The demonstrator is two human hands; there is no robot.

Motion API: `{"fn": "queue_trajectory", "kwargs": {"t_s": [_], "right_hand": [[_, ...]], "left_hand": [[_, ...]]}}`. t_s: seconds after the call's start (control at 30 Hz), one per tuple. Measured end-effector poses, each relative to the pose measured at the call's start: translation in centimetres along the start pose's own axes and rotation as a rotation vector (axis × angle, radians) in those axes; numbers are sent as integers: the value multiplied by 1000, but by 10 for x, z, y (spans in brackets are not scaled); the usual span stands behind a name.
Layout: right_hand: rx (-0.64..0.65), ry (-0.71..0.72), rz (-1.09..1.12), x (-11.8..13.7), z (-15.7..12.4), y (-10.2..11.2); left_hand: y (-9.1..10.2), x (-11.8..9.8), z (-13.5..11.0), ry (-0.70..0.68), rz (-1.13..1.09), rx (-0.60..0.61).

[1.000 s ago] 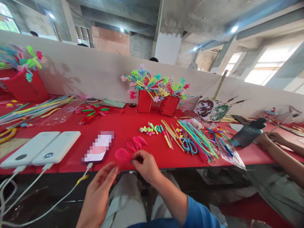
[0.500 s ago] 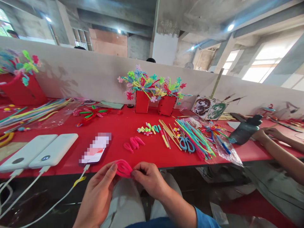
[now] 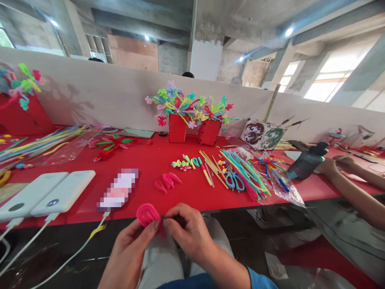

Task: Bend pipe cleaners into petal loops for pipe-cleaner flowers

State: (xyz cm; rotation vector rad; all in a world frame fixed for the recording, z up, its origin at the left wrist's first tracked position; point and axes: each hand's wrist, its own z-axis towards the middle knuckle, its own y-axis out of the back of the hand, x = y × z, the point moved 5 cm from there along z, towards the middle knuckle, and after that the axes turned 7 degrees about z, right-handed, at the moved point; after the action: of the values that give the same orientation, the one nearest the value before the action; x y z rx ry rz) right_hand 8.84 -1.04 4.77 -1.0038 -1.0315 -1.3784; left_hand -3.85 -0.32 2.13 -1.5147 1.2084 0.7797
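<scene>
My left hand (image 3: 132, 245) pinches a pink fuzzy pipe cleaner (image 3: 145, 213) bent into nested loops, which stand up above the thumb. Close beside it, my right hand (image 3: 190, 229) has thumb and forefinger pressed together at the gathered lower end; the exact spot they grip is partly hidden. Both hands are over my lap, just in front of the table edge. Beyond them on the red table (image 3: 192, 196) lie several pink bent pipe cleaner loops (image 3: 168, 181).
Blue-handled scissors (image 3: 235, 182), sticks (image 3: 212, 166) and a bundle of coloured pipe cleaners (image 3: 248, 172) lie right of centre. Red boxes (image 3: 177, 130) hold pipe cleaner flowers. Left are a phone (image 3: 118, 190) and cabled white power banks (image 3: 64, 192). Another person's arms (image 3: 350, 176) and a dark bottle (image 3: 306, 162) are right.
The pink loops have turned from lying sideways between both hands to standing upright over my left thumb. The left hand's grip has shifted to the base of the loops.
</scene>
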Motion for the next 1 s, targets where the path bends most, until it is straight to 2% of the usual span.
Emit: {"fn": "queue_trajectory", "kwargs": {"t_s": [0.1, 0.23, 0.37, 0.47, 0.53, 0.57, 0.67, 0.7, 0.77, 0.9, 1.0], "right_hand": [[10, 104, 24, 18, 2, 3], [23, 49, 112, 24, 2, 1], [-6, -15, 215, 17, 5, 2], [-110, 38, 170, 3, 22, 24], [-226, 144, -41, -7, 37, 48], [-266, 153, -162, -14, 45, 59], [-348, 55, -279, -37, 56, 80], [-333, 32, -270, -41, 55, 78], [-240, 11, -228, -42, 46, 60], [117, -56, -64, -32, 18, -5], [171, -129, 61, -34, 10, -29]], "left_hand": [[-4, -3, -7, 26, 37, 37], [-6, -3, -13, 47, 52, 67], [-8, 3, -13, 136, 27, 103], [-4, 0, -9, 79, 50, 61], [1, -7, -5, -12, 106, -6], [5, -10, -3, -44, 129, -45], [16, -11, 5, -84, 132, -136], [19, -9, 7, -93, 118, -151], [22, -5, 13, -108, 90, -155], [21, 4, 19, -86, 77, -125], [23, 4, 20, -69, 86, -154]]}}
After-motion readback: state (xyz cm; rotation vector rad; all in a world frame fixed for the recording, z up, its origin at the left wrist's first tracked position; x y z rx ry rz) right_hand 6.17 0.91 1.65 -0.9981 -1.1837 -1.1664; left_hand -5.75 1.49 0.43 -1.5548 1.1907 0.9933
